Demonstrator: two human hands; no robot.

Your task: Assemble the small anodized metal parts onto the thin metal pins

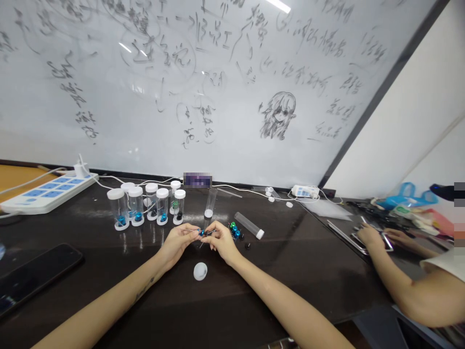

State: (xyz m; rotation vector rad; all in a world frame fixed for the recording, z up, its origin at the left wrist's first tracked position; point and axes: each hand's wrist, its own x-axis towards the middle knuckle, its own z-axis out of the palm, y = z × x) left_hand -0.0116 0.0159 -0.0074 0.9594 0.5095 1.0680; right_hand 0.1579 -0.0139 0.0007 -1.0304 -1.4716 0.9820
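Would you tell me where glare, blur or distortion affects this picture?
In the head view, lamp glare streaks the whiteboard; the glossy table mirrors the vials; a pixelated patch sits behind them; the parts between left hand and right hand are too small to resolve.

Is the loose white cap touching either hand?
No, the white cap lies on the dark table, clear of the left hand and right hand.

The left hand (177, 244) and right hand (222, 244) pinch a blue bead (201, 233) together; a white cap (200, 271) lies near them, vials (137, 206) beyond the left.
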